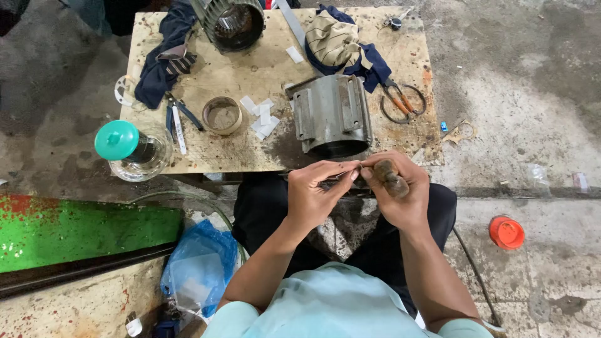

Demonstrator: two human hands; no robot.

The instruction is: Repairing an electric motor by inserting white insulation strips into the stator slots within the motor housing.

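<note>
1. From my remote seat I see both hands raised together over the lap, just short of the near edge of the low wooden table (206,75).
2. The left hand (316,194) has its thumb and forefinger pressed together at the tips, pinching something thin and dark; it is too small for me to tell what it is.
3. The right hand (397,188) is curled closed around a brown wooden handle (391,177), whose rounded end pokes out above the knuckles. Its forefinger meets the left fingertips, so the two hands touch at the pinch.
4. Whatever the handle carries at its front end is hidden between the fingers; I cannot tell its shape.
5. Just beyond the fingertips stands a grey metal motor housing (332,116), lying on its side with its open mouth toward the hands.
6. Beyond the right fingers, and a little to their right, lie scissors (402,100) with orange-brown grips.
7. Beyond the left fingers sit a roll of tape (222,115) and scraps of white paper (263,117), with blue-handled pliers (178,116) further left.
8. Well left of the left hand, at the table corner, is a clear jar with a teal lid (119,141).
9. Well right of the right hand, on the concrete floor, lies an orange cap (506,232).
10. Below the left wrist, by the knee, is a blue plastic bag (197,266).
</note>
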